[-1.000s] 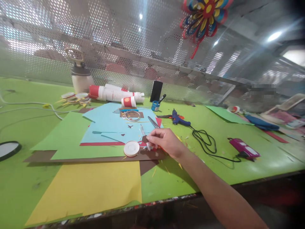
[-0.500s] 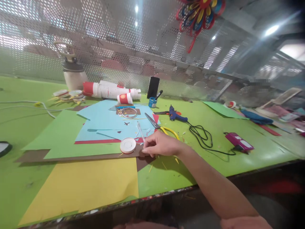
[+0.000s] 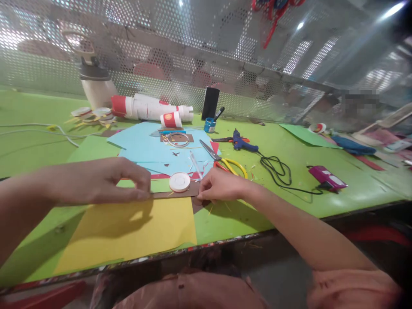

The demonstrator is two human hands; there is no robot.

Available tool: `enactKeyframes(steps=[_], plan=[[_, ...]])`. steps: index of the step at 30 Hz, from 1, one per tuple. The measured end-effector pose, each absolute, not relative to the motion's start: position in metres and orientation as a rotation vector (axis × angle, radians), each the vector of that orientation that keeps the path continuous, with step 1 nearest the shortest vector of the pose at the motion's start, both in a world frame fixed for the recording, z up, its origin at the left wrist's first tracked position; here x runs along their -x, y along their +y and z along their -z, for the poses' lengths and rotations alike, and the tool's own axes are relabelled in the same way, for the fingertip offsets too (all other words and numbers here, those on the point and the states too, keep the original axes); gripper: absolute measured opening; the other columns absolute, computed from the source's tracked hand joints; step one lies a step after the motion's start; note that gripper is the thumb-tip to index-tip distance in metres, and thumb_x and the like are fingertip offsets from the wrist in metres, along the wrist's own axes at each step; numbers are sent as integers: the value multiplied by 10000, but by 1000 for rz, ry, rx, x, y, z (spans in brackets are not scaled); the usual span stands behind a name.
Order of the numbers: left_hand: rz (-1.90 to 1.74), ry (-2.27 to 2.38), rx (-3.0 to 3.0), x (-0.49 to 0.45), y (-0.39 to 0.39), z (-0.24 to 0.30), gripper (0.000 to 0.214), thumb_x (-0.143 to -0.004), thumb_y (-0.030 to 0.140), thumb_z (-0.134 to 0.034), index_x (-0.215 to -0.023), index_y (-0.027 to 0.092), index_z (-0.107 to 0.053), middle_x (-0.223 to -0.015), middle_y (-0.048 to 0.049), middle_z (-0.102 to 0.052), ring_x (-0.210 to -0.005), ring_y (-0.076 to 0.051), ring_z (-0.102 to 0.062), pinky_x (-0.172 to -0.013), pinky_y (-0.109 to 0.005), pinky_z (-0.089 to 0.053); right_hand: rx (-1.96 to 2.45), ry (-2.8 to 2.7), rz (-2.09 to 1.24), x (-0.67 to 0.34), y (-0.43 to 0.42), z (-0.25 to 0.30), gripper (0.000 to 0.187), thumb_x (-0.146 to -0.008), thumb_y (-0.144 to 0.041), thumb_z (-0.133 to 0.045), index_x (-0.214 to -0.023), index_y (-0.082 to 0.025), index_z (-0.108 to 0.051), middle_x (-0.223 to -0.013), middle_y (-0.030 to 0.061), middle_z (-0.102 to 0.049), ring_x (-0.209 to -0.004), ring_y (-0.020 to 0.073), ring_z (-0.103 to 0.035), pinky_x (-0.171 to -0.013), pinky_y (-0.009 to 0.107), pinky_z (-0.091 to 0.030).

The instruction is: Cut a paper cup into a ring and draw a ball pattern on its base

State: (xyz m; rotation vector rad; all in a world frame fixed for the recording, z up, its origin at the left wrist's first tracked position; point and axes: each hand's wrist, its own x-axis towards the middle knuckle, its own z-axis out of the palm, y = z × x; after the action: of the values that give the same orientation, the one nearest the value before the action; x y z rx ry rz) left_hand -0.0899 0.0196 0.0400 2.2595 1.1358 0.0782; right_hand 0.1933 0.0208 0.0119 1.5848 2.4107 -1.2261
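Note:
A brown paper sheet (image 3: 174,195) lies under a light green sheet (image 3: 159,185), its front edge showing between my hands. My left hand (image 3: 106,180) is closed at this edge, thumb and fingers pinched together on the left. At the sheet's right corner, the fingers of my right hand (image 3: 222,185) are pinched on the brown paper. Between them a round white lid-like disc (image 3: 179,182) rests on the sheets. Just beyond my right hand are a clear thin pen-like stick (image 3: 195,165) and scissors (image 3: 236,166) with yellow and red handles.
Yellow paper (image 3: 144,231) lies in front, blue paper (image 3: 144,146) behind. A glue gun (image 3: 243,142) with a black cord runs to a magenta box (image 3: 328,178). Joined paper cups (image 3: 151,108), a blue jar (image 3: 209,125) and a white jug (image 3: 96,88) stand further back.
My left hand has come in from the left to the paper edge. My right hand stays at the sheet's right corner. The view has tilted down slightly.

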Motion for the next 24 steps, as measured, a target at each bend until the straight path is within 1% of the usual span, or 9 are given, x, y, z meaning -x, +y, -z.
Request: enactKeyframes(steps=[1, 2, 4, 7, 11, 17, 24], plan=[[58, 1019, -2234, 87, 23, -42, 373, -851, 486, -501, -789, 174, -696, -785, 29, -684, -741, -134, -545, -693, -195, -396, -1631, 2404, 1212, -192, 19, -11, 134, -720, -201, -651, -612, -146, -708, -439, -23, -570, -426, 77, -480, -435, 195, -340], [109, 1011, -2213, 85, 25, -41, 346, -876, 433, -480, -819, 170, -697, -810, 24, -691, -766, -139, -551, -708, -196, -391, -1676, 2397, 1201, -191, 18, -10, 138, -720, -207, -653, -607, -150, -706, -436, -21, -571, -418, 77, -473, -431, 198, -336], [159, 1004, -2210, 84, 26, -35, 315, -887, 386, -479, -841, 163, -698, -812, 17, -697, -769, -145, -560, -705, -196, -384, -1755, 2380, 1186, -190, 15, -8, 171, -724, -212, -648, -568, -153, -687, -433, -15, -574, -396, 72, -452, -423, 206, -329], [170, 1027, -2206, 83, 24, -25, 242, -856, 353, -531, -825, 178, -696, -805, 9, -707, -753, -160, -582, -676, -205, -391, -1837, 2350, 1172, -187, 9, -3, 231, -725, -221, -633, -502, -160, -633, -427, -9, -576, -355, 64, -402, -396, 217, -304], [132, 965, -2188, 81, 22, -18, 199, -838, 357, -554, -804, 213, -687, -827, 2, -717, -763, -177, -608, -686, -234, -416, -1873, 2329, 1157, -186, 3, -1, 264, -734, -238, -619, -482, -172, -581, -426, -12, -572, -340, 65, -377, -374, 221, -279], [78, 944, -2202, 82, 23, -14, 195, -833, 363, -557, -796, 215, -677, -825, -23, -708, -763, -183, -617, -680, -265, -433, -1857, 2333, 1118, -183, -2, -4, 315, -759, -237, -613, -462, -177, -528, -414, -17, -555, -370, 72, -379, -404, 230, -276], [79, 939, -2223, 83, 21, -12, 216, -851, 378, -539, -803, 212, -668, -823, -19, -701, -756, -177, -610, -684, -267, -428, -1836, 2313, 1090, -183, -2, -4, 277, -763, -236, -609, -497, -177, -560, -416, -24, -548, -396, 86, -421, -430, 234, -295]])
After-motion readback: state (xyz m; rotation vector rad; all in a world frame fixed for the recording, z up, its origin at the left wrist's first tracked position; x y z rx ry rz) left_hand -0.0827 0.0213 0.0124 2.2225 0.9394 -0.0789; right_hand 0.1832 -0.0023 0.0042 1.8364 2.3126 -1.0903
